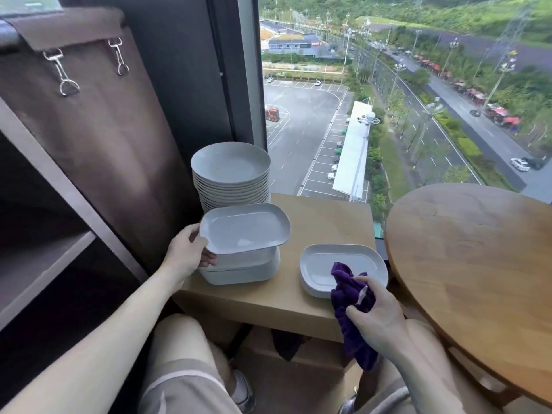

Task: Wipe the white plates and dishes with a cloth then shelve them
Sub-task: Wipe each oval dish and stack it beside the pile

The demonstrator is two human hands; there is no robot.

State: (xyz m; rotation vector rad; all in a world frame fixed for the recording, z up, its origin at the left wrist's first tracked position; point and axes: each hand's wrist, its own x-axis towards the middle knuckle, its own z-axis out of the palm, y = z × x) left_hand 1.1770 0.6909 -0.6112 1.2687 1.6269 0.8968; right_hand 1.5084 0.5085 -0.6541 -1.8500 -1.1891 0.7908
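Note:
My left hand (188, 252) grips the left edge of a white rectangular dish (245, 228), held tilted just above a stack of deep white dishes (242, 270). Behind it rises a tall stack of round white plates (231, 165). To the right lie a couple of white rectangular dishes (331, 261), stacked flat on the small wooden table (325, 216). My right hand (379, 315) holds a purple cloth (349, 297) over the near edge of those dishes.
A brown fabric shelf unit (74, 189) with open compartments stands at the left. A round wooden table (478, 264) fills the right side. A large window (403, 85) lies straight behind the small table. My knees are below, close to the table's front edge.

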